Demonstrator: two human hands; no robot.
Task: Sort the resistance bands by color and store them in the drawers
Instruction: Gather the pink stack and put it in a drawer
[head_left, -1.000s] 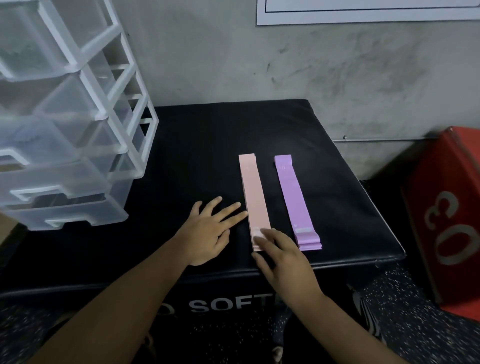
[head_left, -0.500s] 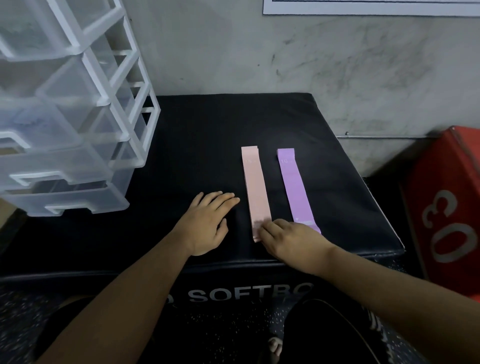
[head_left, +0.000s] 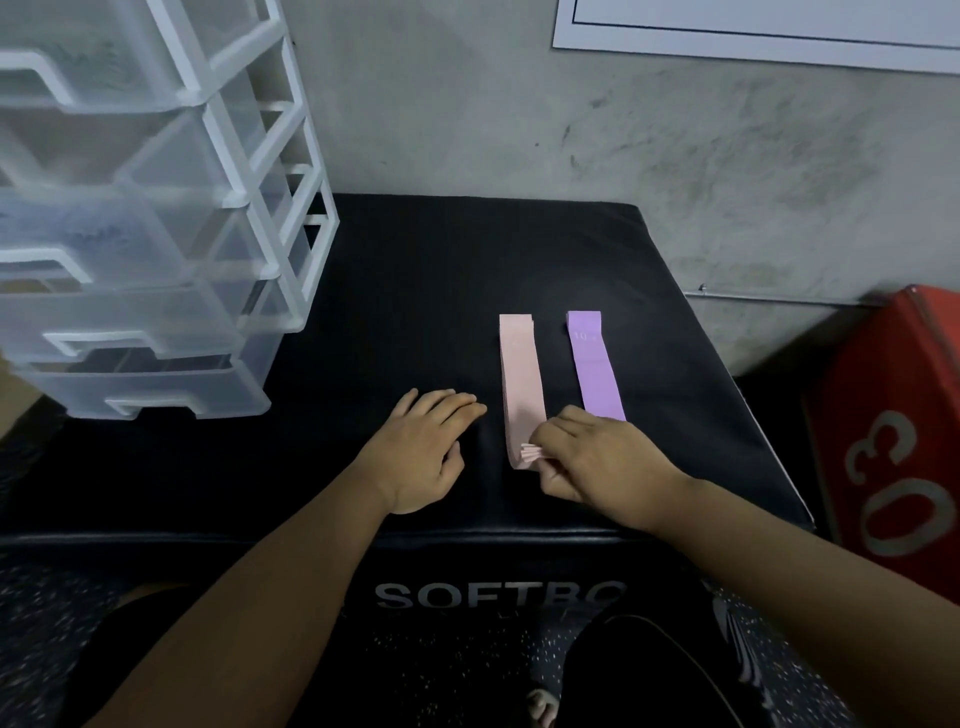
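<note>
right hand (head_left: 597, 462) pinches the near end of the pink bands (head_left: 521, 384), stacked on the black worktop (head_left: 415, 291) beside the purple bands (head_left: 592, 374); left hand (head_left: 423, 452) rests flat, empty. likely light, floppy: grip the whole end.

head cam | faces forward-down | close above black box (head_left: 415, 270) | single view

I see pale pink bands (head_left: 521, 384); lilac bands (head_left: 595, 374); black desk (head_left: 441, 291), pale grey lettering (head_left: 498, 595); clear drawers (head_left: 130, 312), white-framed; red box (head_left: 893, 395), grey numerals (head_left: 883, 493); mottled grey wall (head_left: 519, 130); dark floor (head_left: 47, 613) speckled white.
</note>
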